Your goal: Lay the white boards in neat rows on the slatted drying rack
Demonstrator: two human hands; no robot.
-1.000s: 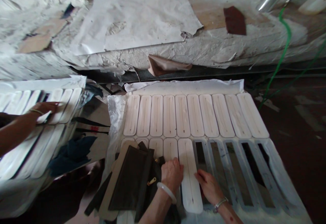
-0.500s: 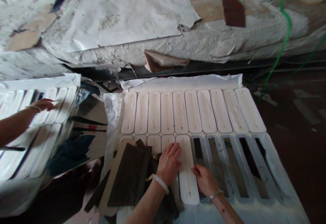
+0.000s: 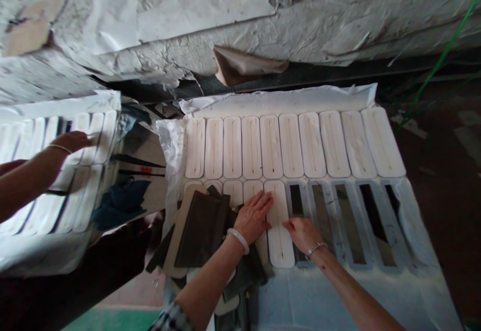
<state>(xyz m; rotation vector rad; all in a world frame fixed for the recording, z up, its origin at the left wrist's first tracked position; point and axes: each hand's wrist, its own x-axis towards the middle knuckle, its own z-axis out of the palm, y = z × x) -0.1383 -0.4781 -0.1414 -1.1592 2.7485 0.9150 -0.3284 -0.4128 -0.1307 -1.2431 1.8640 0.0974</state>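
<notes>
My left hand [image 3: 255, 216] lies flat with fingers stretched out on a white oblong cover piece [image 3: 278, 223] in the near row of a white slotted tray [image 3: 394, 230]. My right hand [image 3: 301, 233] rests with curled fingers on the right edge of the same piece, beside an uncovered dark slot [image 3: 296, 203]. The far row of white covers [image 3: 289, 145] is fully in place. A pile of dark leather pieces [image 3: 201, 228] lies over the tray's near left part, under my left forearm.
Another person's hand [image 3: 73, 140] and forearm reach over a second white tray [image 3: 56, 170] at the left. A paper-covered bench edge [image 3: 225, 55] runs along the back. A green hose [image 3: 443, 55] hangs at right. Dark blue cloth [image 3: 120, 203] lies between the trays.
My left hand has gone from curled to flat on the white piece. The view has tilted down, so everything sits higher in frame. The other person's hand stays on the left tray.
</notes>
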